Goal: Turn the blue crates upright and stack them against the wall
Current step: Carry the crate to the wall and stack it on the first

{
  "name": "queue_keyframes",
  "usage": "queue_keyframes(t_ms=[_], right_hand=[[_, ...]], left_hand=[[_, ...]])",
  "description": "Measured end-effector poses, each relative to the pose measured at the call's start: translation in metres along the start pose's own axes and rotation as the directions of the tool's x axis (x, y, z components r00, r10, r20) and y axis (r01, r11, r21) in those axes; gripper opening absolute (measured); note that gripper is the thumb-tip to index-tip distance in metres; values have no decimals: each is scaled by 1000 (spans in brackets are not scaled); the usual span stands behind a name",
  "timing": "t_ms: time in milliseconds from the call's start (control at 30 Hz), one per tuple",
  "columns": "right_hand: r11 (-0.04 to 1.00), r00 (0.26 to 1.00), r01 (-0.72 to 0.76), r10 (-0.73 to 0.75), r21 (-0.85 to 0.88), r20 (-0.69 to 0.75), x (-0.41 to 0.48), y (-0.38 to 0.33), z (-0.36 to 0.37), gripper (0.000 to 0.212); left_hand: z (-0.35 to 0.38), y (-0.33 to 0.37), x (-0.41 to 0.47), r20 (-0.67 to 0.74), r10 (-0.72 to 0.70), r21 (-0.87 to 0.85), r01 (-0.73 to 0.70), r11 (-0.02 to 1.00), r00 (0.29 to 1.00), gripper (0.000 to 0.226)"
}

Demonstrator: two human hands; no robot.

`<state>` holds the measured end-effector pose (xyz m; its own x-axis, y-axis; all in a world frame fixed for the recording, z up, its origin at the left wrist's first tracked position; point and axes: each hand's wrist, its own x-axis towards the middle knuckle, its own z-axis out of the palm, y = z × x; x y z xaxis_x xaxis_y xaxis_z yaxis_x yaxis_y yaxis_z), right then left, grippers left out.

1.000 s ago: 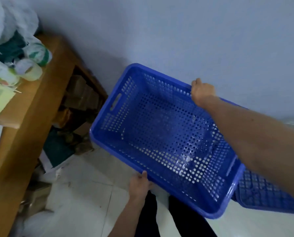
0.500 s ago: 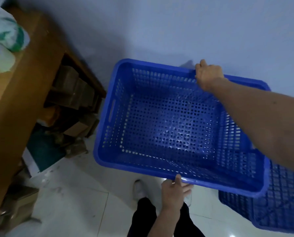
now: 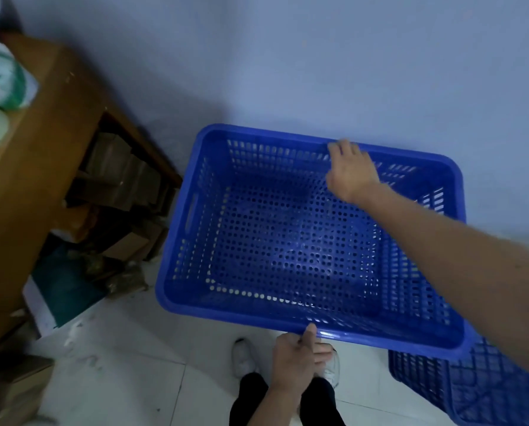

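While the blue crate (image 3: 287, 250) hung upright by the wall, left hand (image 3: 297, 355) gripped its six-o'clock rim, right hand (image 3: 350, 170) the twelve-o'clock rim; it looked light, stiff, easily managed.

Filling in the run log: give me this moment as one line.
step: set crate by wall | crate: upright, open side up | left hand: near rim | right hand: far rim | second crate: on floor, right

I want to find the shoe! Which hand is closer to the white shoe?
Left. The left hand grips the crate's near rim, just right of the white shoe. The right hand is on the far rim by the wall.
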<state>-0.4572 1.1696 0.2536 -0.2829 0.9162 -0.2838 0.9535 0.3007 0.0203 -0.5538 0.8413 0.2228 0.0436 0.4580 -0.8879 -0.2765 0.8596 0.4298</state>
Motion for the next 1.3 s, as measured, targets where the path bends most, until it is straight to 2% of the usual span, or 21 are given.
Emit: queue_keyframes(t_ms=[67,100,167,233,300,400,433,500,567,667,767,900,1300], right_hand=[[987,997,42,-50,155,51,-51,-11,7,56],[974,990,51,-78,221,116,-79,-15,13,56],[940,958,57,-147,335,248,-138,-16,27,56],[914,923,29,-180,405,339,-195,-11,44,60],[907,889,-38,-160,419,428,-243,-2,62,69],[934,868,-56,-129,354,479,-292,16,83,64],[944,880,-28,-133,328,455,-300,22,89,63],[969,907,35,-134,245,400,-308,33,100,56],[987,925,66,-115,144,363,-310,40,111,45],[997,944,43,-60,61,323,-310,46,121,39],[997,935,81,-82,17,345,-309,50,120,45],[986,917,160,-133,-40,375,-305,56,117,58],[979,947,125,-70,-159,312,-298,81,98,50]], left_hand=[[-7,-1,-2,-48,57,183,-47,982,997,61],[-14,-2,0,-73,119,358,-86,930,990,74],[-28,1,3,-102,254,726,-103,680,962,90],[-37,13,-1,-119,352,914,-36,404,928,87],[-41,29,-10,-62,461,985,-21,173,885,68],[-50,46,-22,151,623,988,-135,-74,767,47],[-57,50,-20,219,609,975,-154,-158,762,49],[-73,51,-14,287,473,945,-167,-280,833,59],[-87,50,-7,280,361,922,-144,-359,889,62],[-98,54,3,285,368,880,-89,-467,885,43],[-103,68,11,253,286,840,-63,-539,924,37],[-104,79,18,296,231,773,-90,-628,927,32],[-68,101,13,377,305,723,-72,-688,875,27]])
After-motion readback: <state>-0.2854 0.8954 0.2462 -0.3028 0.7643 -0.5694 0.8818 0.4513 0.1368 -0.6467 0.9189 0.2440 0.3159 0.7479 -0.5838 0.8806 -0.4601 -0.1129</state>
